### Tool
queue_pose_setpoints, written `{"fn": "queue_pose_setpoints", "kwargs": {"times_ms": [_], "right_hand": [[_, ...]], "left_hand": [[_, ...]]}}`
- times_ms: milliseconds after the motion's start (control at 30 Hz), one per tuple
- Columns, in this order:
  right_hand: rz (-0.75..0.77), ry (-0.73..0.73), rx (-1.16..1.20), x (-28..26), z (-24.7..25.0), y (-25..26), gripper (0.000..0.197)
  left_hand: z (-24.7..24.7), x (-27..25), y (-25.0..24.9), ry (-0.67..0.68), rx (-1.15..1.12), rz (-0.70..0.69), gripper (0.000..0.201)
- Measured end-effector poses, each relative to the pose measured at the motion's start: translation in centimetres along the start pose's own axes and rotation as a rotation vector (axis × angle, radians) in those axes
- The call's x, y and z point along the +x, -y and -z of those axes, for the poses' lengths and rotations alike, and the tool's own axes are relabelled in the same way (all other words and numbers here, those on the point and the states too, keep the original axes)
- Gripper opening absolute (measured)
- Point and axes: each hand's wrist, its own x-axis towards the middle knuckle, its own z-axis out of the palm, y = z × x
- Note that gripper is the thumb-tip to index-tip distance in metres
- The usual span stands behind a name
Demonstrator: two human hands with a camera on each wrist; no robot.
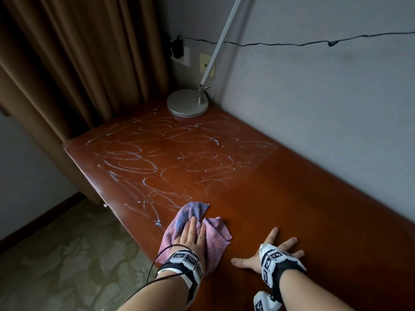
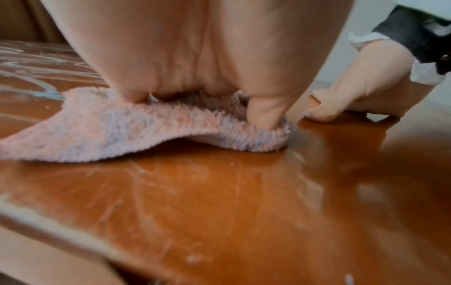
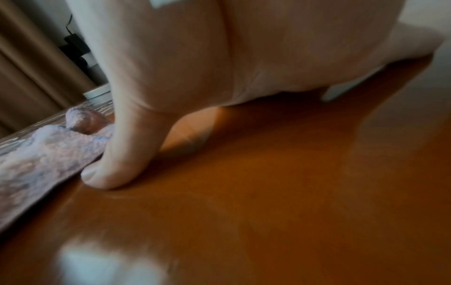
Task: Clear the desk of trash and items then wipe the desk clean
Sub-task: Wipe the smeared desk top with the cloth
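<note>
A pink and lilac fluffy cloth (image 1: 215, 234) (image 2: 102, 131) (image 3: 41, 154) lies on the reddish-brown desk (image 1: 280, 187) near its front edge. My left hand (image 1: 190, 236) presses flat on the cloth with straight fingers. To its right, my right hand (image 1: 276, 248) rests flat on the bare wood, fingers spread; its thumb (image 3: 109, 169) touches the desk just beside the cloth. White swirled streaks (image 1: 157, 162) cover the left half of the desk (image 2: 219, 192). The right half looks smooth and streak-free.
A silver lamp base (image 1: 187, 103) with a white slanted arm (image 1: 222, 39) stands in the far corner by the wall. A brown curtain (image 1: 78, 63) hangs at the left. A black cable (image 1: 292, 43) runs along the wall from a plugged socket (image 1: 178, 52). Patterned carpet (image 1: 67, 254) lies below left.
</note>
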Motion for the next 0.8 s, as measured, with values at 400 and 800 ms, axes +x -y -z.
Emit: {"fn": "queue_pose_setpoints", "kwargs": {"times_ms": [400,800], "right_hand": [[0.0,0.008,0.008,-0.9,0.3,-0.1,0.17],[0.0,-0.034,0.007,-1.4,0.0,0.1,0.168]], "left_hand": [[-2.0,-2.9,2.9,-0.298,-0.048,-0.036,0.112],[-6.2,-1.4,3.7,-0.294,-0.24,-0.07,0.108]]}}
